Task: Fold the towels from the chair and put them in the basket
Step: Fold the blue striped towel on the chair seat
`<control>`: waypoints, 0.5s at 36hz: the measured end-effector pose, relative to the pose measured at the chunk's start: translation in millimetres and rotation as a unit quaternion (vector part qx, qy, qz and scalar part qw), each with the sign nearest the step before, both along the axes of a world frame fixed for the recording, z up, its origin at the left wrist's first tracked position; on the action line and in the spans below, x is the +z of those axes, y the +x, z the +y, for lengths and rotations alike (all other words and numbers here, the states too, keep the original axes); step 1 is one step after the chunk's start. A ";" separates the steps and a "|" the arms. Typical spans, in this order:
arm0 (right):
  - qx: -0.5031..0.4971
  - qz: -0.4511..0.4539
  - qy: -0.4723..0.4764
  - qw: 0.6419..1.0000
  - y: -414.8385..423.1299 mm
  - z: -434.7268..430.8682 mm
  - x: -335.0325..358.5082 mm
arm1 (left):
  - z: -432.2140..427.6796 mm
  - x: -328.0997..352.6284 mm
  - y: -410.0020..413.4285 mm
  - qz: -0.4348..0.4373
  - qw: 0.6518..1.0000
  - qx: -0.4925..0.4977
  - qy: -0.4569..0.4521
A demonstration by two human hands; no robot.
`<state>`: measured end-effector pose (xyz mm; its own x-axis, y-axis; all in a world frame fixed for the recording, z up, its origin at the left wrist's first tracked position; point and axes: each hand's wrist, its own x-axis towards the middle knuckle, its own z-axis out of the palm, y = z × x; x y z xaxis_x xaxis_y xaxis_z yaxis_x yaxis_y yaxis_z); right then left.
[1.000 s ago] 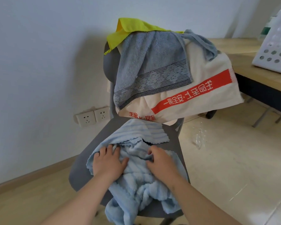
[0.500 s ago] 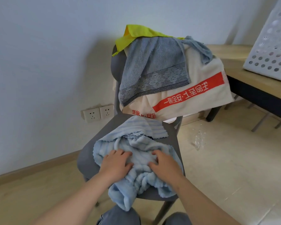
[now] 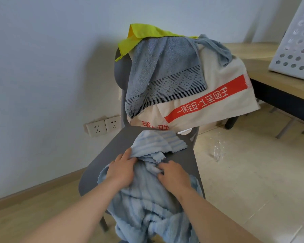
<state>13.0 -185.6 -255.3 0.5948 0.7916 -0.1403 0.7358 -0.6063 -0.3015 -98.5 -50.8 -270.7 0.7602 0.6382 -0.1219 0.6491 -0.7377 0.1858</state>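
A crumpled light blue striped towel (image 3: 147,204) lies on the seat of a grey chair (image 3: 116,148) and hangs over its front edge. My left hand (image 3: 122,170) grips a fold of it, thumb tucked under the cloth. My right hand (image 3: 174,174) pinches bunched fabric close beside it. Over the chair's backrest hang a grey towel (image 3: 161,71) with a patterned band, a cream towel (image 3: 218,102) with a red stripe and lettering, and a yellow cloth (image 3: 140,35). A white perforated basket (image 3: 298,46) stands on the table at the right edge.
A wooden table (image 3: 263,71) with dark legs stands right of the chair. The pale wall with two sockets (image 3: 104,127) is close behind and left. Light floor (image 3: 253,172) spreads to the right, with a clear plastic scrap (image 3: 218,149) on it.
Both hands have shifted their hold, bunching the blue towel's middle together on the seat; more of it now hangs over the front edge. The camera moved a little closer.
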 end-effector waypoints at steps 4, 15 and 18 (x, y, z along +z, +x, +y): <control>-0.110 0.007 0.011 0.994 17.7 -12.0 -0.8 | 16.1 -3.0 1.5 -0.119 0.982 0.134 -0.051; -0.007 -0.047 0.041 0.998 23.8 12.0 -2.0 | 24.1 2.9 19.1 -0.116 0.967 0.178 -0.140; 0.024 -0.028 0.006 0.999 17.8 18.0 -9.4 | 17.5 4.2 23.6 -0.128 0.979 0.044 -0.155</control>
